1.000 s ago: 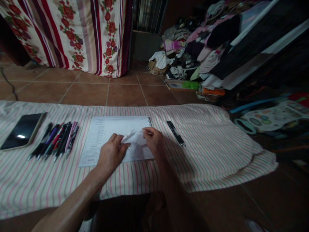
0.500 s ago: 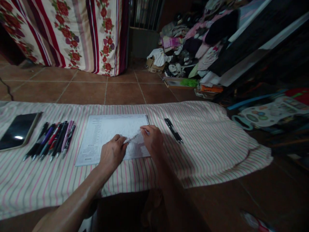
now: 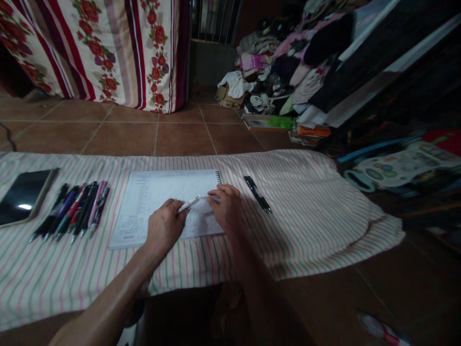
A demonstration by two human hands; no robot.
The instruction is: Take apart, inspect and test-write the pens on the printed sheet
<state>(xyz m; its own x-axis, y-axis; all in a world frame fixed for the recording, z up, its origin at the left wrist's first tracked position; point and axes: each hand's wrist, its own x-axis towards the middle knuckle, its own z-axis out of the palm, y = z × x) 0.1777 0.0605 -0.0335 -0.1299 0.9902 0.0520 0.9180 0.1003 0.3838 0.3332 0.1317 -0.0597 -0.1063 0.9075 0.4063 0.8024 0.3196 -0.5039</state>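
My left hand is closed on a white pen, which points up and to the right over a spiral notebook. Close to the pen's far end, my right hand pinches a small, thin, pale piece, too blurred to name. Whether that piece touches the pen I cannot tell. Both hands are above the notebook's lower right half, and its page carries print and faint marks. Two black pens lie side by side just right of my right hand.
On the striped cloth, left of the notebook, lies a row of several pens. Farther left is a dark tablet. Beyond the tiled floor stand a floral curtain and a heap of clothes.
The white pen is raised slightly and shows more clearly between my hands. A gap or thin pale piece now shows between its end and my right fingers. The view has shifted slightly.
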